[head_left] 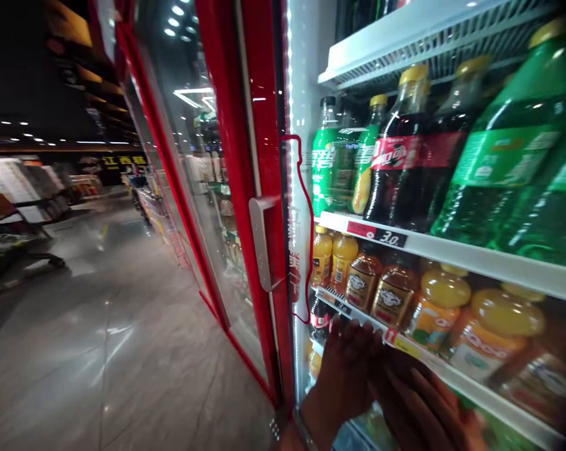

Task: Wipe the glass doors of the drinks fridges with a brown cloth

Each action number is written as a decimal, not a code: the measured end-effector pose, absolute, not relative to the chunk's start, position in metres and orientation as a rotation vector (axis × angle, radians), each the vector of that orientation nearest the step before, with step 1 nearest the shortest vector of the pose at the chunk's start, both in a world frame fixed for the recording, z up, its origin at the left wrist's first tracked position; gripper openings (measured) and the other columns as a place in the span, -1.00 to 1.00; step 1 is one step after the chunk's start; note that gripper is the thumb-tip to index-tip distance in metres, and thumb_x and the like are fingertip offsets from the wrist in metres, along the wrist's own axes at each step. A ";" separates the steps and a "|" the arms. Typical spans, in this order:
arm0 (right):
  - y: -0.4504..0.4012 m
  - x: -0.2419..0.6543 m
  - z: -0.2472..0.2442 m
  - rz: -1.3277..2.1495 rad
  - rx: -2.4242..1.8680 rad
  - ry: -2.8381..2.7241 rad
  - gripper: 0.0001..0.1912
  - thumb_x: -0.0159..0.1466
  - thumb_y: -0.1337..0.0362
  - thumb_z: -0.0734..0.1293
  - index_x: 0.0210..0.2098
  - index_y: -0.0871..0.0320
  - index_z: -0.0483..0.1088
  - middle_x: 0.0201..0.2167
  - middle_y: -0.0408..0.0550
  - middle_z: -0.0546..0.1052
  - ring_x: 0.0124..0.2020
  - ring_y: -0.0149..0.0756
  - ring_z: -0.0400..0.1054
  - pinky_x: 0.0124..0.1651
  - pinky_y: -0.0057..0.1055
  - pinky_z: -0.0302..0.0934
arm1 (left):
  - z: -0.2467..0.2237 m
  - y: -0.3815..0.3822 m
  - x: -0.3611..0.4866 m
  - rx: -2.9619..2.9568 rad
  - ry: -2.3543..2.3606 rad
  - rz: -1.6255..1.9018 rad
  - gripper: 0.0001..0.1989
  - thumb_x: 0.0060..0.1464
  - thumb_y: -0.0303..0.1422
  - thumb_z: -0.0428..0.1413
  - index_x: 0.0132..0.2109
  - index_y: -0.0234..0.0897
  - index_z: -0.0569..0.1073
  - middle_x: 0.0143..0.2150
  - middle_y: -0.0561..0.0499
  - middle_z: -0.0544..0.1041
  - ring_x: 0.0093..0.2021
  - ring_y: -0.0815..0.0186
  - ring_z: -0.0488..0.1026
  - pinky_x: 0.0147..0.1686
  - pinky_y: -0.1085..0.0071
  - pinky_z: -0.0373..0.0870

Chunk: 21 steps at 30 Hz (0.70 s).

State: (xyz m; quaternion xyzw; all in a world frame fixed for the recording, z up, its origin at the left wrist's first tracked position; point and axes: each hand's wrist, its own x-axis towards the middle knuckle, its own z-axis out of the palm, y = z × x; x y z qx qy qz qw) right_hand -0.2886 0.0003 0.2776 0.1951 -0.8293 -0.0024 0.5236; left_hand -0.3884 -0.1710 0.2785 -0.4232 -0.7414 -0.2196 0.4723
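My left hand [346, 369], with a band at its wrist, is raised low in front of a drinks cooler, fingers stretched upward. Close against it, my right hand [417, 398] is in shadow and a little blurred, its fingers extended up and to the left. The hands overlap in view; whether they press together I cannot tell. Nothing shows held in either. Behind them are amber bottles with bull-head labels [394, 297], orange juice bottles [436, 304] and a shelf edge [445, 369] with price tags.
Cola bottles [398, 156] and green soda bottles [503, 156] stand on the shelf above. A red-framed glass door [231, 156] with a grey handle [262, 244] is to the left. Glossy floor [123, 351] runs along the coolers, with a dark wheeled cart [34, 254] farther left.
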 end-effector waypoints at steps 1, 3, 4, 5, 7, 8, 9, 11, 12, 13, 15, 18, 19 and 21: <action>-0.006 -0.287 0.283 -0.020 0.458 -2.030 -0.52 0.34 0.24 0.33 0.23 -0.21 0.44 0.14 -0.22 0.58 0.32 -0.09 0.33 0.43 -0.08 0.14 | 0.279 -0.175 -0.391 -1.065 -1.837 -0.537 -0.46 0.34 -0.20 -0.05 0.39 -0.25 0.31 0.29 -0.03 0.51 0.42 0.18 0.28 0.55 0.08 -0.14; -0.018 -0.289 0.301 -0.026 0.437 -2.080 -0.57 0.41 0.28 0.26 0.22 -0.13 0.45 0.17 -0.16 0.57 0.35 -0.14 0.30 0.47 -0.07 0.03 | 0.281 -0.180 -0.398 -1.101 -1.878 -0.518 -0.44 0.33 -0.21 -0.03 0.41 -0.24 0.27 0.33 -0.07 0.47 0.42 0.15 0.28 0.54 0.05 -0.12; -0.023 -0.293 0.315 -0.017 0.424 -2.061 -0.59 0.42 0.30 0.26 0.22 -0.11 0.45 0.18 -0.14 0.56 0.35 -0.17 0.30 0.48 -0.07 0.00 | 0.285 -0.182 -0.401 -1.099 -1.892 -0.512 -0.42 0.33 -0.22 -0.04 0.43 -0.27 0.23 0.36 -0.11 0.43 0.44 0.12 0.25 0.53 0.02 -0.10; -0.028 -0.298 0.331 0.014 0.367 -2.066 -0.58 0.42 0.33 0.26 0.22 -0.11 0.44 0.20 -0.13 0.55 0.36 -0.17 0.28 0.48 -0.04 -0.02 | 0.291 -0.184 -0.404 -1.089 -1.892 -0.521 -0.39 0.33 -0.24 -0.05 0.45 -0.30 0.18 0.39 -0.15 0.39 0.47 0.09 0.20 0.51 -0.02 -0.06; -0.039 -0.309 0.364 0.059 0.265 -1.992 -0.54 0.39 0.40 0.30 0.21 -0.13 0.43 0.20 -0.13 0.54 0.39 -0.13 0.25 0.51 0.12 -0.12 | 0.311 -0.188 -0.411 -1.078 -1.860 -0.579 -0.35 0.32 -0.31 -0.07 0.49 -0.36 0.07 0.45 -0.20 0.29 0.52 0.08 0.07 0.49 -0.06 0.00; -0.044 -0.313 0.378 0.045 0.251 -1.947 -0.55 0.38 0.39 0.33 0.21 -0.11 0.43 0.20 -0.11 0.54 0.42 -0.10 0.20 0.52 0.17 -0.15 | 0.323 -0.190 -0.415 -1.088 -1.829 -0.616 -0.34 0.32 -0.34 -0.09 0.50 -0.37 0.02 0.47 -0.21 0.25 0.54 0.10 0.01 0.49 -0.05 0.02; -0.049 -0.316 0.387 0.030 0.231 -1.920 -0.55 0.36 0.38 0.35 0.20 -0.09 0.44 0.20 -0.09 0.53 0.44 -0.09 0.16 0.51 0.16 -0.10 | 0.334 -0.192 -0.419 -1.112 -1.802 -0.647 -0.33 0.32 -0.36 -0.09 0.51 -0.37 -0.01 0.49 -0.21 0.21 0.55 0.11 -0.05 0.49 -0.04 0.02; -0.059 -0.318 0.390 -0.001 0.201 -1.891 -0.57 0.34 0.36 0.39 0.17 -0.06 0.45 0.18 -0.05 0.54 0.47 -0.09 0.09 0.49 0.11 -0.02 | 0.351 -0.196 -0.426 -1.158 -1.785 -0.688 -0.31 0.33 -0.37 -0.10 0.52 -0.37 -0.06 0.52 -0.21 0.13 0.57 0.12 -0.11 0.49 -0.03 0.01; -0.063 -0.317 0.384 -0.004 0.185 -1.891 -0.60 0.34 0.36 0.40 0.15 -0.04 0.47 0.16 -0.05 0.56 0.48 -0.11 0.08 0.50 0.08 -0.01 | 0.356 -0.198 -0.430 -1.179 -1.799 -0.698 -0.30 0.33 -0.38 -0.09 0.53 -0.37 -0.08 0.54 -0.21 0.09 0.57 0.11 -0.12 0.49 -0.03 0.01; -0.068 -0.317 0.376 -0.001 0.171 -1.893 -0.62 0.34 0.36 0.39 0.13 -0.02 0.48 0.13 -0.04 0.57 0.48 -0.14 0.08 0.51 0.06 -0.03 | 0.358 -0.200 -0.432 -1.202 -1.820 -0.701 -0.29 0.33 -0.38 -0.09 0.53 -0.37 -0.10 0.54 -0.21 0.06 0.57 0.11 -0.13 0.49 -0.03 0.03; -0.075 -0.319 0.360 0.011 0.160 -1.908 -0.68 0.37 0.37 0.36 0.09 0.03 0.49 0.08 -0.04 0.60 0.47 -0.20 0.10 0.54 0.04 -0.13 | 0.358 -0.205 -0.437 -1.265 -1.859 -0.687 -0.28 0.31 -0.41 -0.09 0.53 -0.35 -0.12 0.55 -0.20 0.05 0.57 0.12 -0.13 0.47 -0.02 0.09; -0.081 -0.330 0.365 0.018 0.207 -1.933 -0.73 0.39 0.35 0.34 0.05 0.02 0.51 0.10 -0.06 0.60 0.45 -0.19 0.12 0.55 0.07 -0.18 | 0.358 -0.212 -0.441 -1.326 -1.849 -0.671 -0.27 0.30 -0.44 -0.10 0.53 -0.37 -0.15 0.53 -0.21 0.11 0.56 0.13 -0.10 0.46 -0.01 0.14; -0.081 -0.335 0.377 0.005 0.217 -1.928 -0.73 0.38 0.33 0.36 0.06 -0.01 0.51 0.12 -0.07 0.58 0.45 -0.17 0.13 0.55 0.11 -0.20 | 0.360 -0.214 -0.443 -1.316 -1.837 -0.671 -0.26 0.30 -0.45 -0.10 0.53 -0.39 -0.17 0.53 -0.23 0.12 0.56 0.13 -0.09 0.46 -0.01 0.13; -0.079 -0.342 0.405 -0.028 0.194 -1.881 -0.68 0.36 0.29 0.40 0.09 -0.06 0.49 0.16 -0.10 0.56 0.44 -0.12 0.15 0.55 0.18 -0.27 | 0.370 -0.216 -0.446 -1.259 -1.819 -0.667 -0.26 0.30 -0.47 -0.10 0.53 -0.42 -0.19 0.52 -0.26 0.12 0.56 0.11 -0.08 0.47 -0.04 0.09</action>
